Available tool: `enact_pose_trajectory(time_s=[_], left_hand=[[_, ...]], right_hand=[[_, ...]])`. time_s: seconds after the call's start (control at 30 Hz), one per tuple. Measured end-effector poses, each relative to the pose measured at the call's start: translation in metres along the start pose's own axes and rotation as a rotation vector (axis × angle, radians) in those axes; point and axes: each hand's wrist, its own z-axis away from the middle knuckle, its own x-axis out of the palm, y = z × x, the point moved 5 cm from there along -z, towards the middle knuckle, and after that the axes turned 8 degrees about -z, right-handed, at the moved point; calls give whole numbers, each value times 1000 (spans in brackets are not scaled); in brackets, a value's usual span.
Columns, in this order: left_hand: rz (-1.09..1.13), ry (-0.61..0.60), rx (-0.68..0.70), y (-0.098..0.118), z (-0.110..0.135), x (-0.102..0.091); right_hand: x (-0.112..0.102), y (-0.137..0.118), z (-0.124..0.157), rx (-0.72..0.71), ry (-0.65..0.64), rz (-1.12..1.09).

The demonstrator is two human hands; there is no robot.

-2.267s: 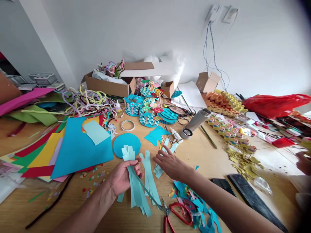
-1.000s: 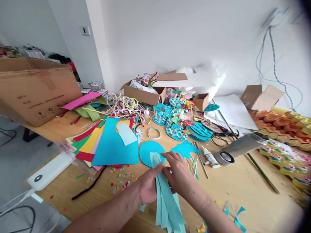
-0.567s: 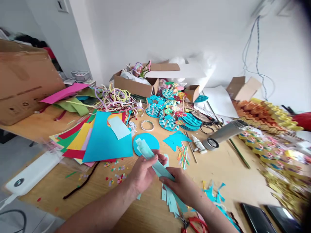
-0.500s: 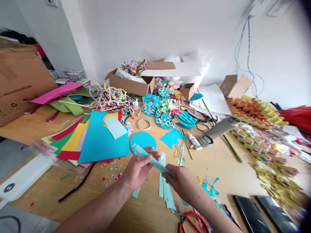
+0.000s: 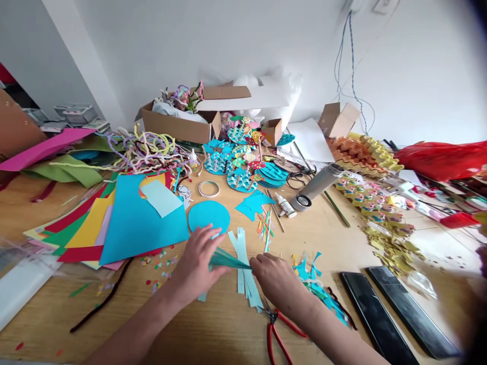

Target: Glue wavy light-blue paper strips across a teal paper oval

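Observation:
My right hand [image 5: 276,279] is closed on the narrow end of a bundle of thin teal paper strips [image 5: 230,259]. Toward the left the bundle widens like a fan, and motion smears it. Around its wide end is my left hand [image 5: 192,263], fingers spread and thumb apart; whether the palm touches the strips I cannot tell. Under the bundle, loose pale-blue paper strips [image 5: 249,289] lie on the table. A blue paper circle [image 5: 209,213] lies just beyond my left fingertips. Red-handled pliers [image 5: 272,318] rest below my right wrist.
Coloured sheets [image 5: 142,228] are stacked at left. A tape roll [image 5: 209,189], a glue bottle [image 5: 285,205] and a metal flask [image 5: 319,187] lie farther back. Blue scraps [image 5: 323,291] and two black phones [image 5: 376,319] are at right. A cardboard box [image 5: 178,124] stands at the wall.
My left fingers have come off the strips and spread around their end. The bundle has gone from a flat stack to a fan. The camera view has swung right.

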Motion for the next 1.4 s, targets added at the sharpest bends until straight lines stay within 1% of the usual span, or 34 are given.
enact_pose_trajectory(time_s=[0.07,0.1,0.13,0.2,0.3,0.4,0.5,0.63,0.73,0.8,0.9,0.97,1.0,1.07,1.2,1.3,1.4], left_hand=[[-201,-201,154,12,2,22],[-268,-263,207,15,3,32],[-317,-285,237,15,3,40],[-393,-283,241,10,2,52],[-593,-290,237,2,0,61],[-759,-318,250,-1,0,62],[-829,-324,266,1,2,61],[-926,-354,289,0,3,65],[-1077,-404,317,-2,4,69],[-1135,-424,327,-3,4,72],[-1144,-419,336,-5,4,73],[-1146,-418,337,-6,3,74],[-1146,-424,332,-7,3,74],[-1141,-440,316,-9,3,73],[-1078,-424,310,-6,2,69],[-1147,-423,346,-3,2,70],[-1300,-457,364,-4,3,74]], right_hand=[[-1,-6,1,-49,26,47],[-1,-9,1,-69,47,61],[0,-10,1,-85,74,70],[3,-8,1,-108,134,67],[11,10,3,-78,213,-30],[18,38,12,18,339,-292],[25,59,25,107,482,-616],[36,68,38,239,646,-1016],[47,65,36,331,711,-1211],[53,61,29,334,729,-1278],[57,57,17,262,736,-1324],[58,60,15,234,753,-1343],[59,62,18,247,770,-1350],[64,69,26,322,799,-1366],[80,71,39,481,782,-1424],[83,63,35,493,835,-1500],[79,53,24,428,894,-1672]])
